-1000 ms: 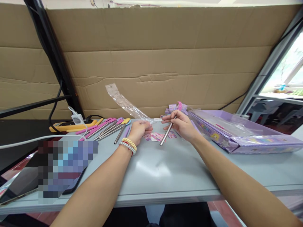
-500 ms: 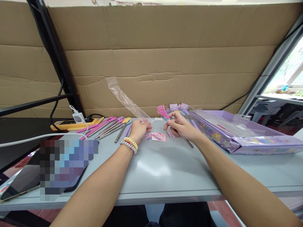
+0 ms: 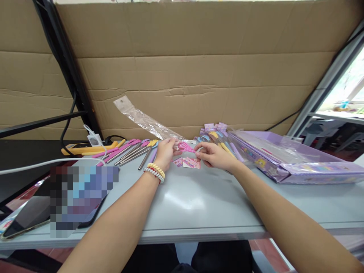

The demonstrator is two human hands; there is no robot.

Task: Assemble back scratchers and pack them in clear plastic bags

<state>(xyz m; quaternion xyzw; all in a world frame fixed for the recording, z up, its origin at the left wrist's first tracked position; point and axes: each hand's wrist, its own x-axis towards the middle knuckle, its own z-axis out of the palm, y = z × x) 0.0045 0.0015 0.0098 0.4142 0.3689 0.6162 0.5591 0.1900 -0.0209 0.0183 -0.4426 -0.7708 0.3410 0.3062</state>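
My left hand is closed on the mouth end of a long clear plastic bag, which slants up to the left toward the cardboard. A pink hand-shaped back scratcher has its clawed head at the bag's mouth, right by my left fingers; whether the head is inside the plastic I cannot tell. My right hand pinches this back scratcher just behind the head, and the hand hides most of its rod. Below, a pink-and-white printed card and a smaller purple card lie on the table.
Several loose back scratchers with metal rods lie to the left. Bagged ones with card tops are piled at the right, beside a purple box. A dark phone, white cable and yellow-black device occupy the left side.
My right hand has brought the back scratcher's head left and down to the bag's mouth. The bag's far end has swung left and lower.
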